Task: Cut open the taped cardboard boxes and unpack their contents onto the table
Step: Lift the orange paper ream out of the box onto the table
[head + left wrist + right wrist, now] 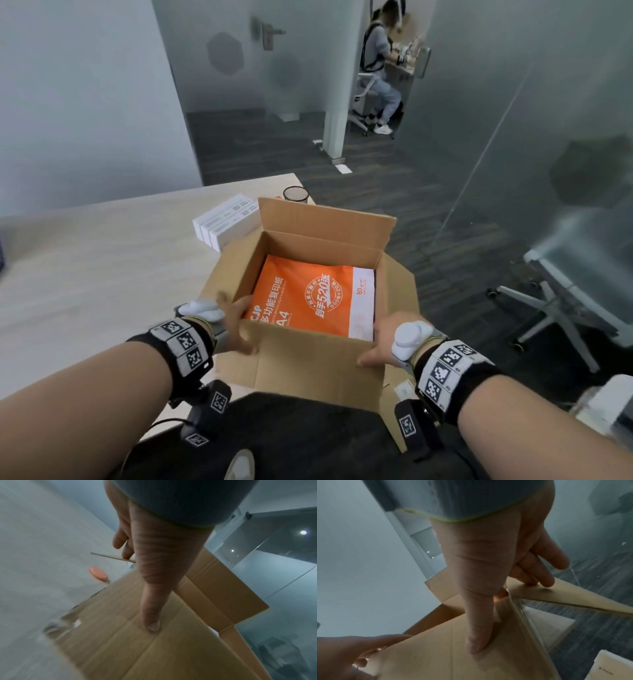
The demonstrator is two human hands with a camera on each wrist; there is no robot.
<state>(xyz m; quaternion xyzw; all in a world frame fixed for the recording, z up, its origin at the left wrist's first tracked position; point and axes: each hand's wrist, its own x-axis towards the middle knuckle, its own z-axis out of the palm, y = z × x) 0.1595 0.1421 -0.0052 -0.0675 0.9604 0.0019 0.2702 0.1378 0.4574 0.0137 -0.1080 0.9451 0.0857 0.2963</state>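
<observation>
at lower centre the open cardboard box (308, 359) holds an orange a4 paper ream (308, 294) (likely heavy, stiff, slick-wrapped), best lifted under its short ends, while left hand (236, 325) and right hand (380, 346) grip the near wall.

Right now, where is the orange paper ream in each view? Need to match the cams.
Head: orange paper ream lies flat inside the open cardboard box, centre frame.
Left wrist: not in view; only the box's outer wall under the left hand.
Right wrist: not clearly in view; the right hand blocks the box interior.
Shared landmark: the box's near wall.
</observation>
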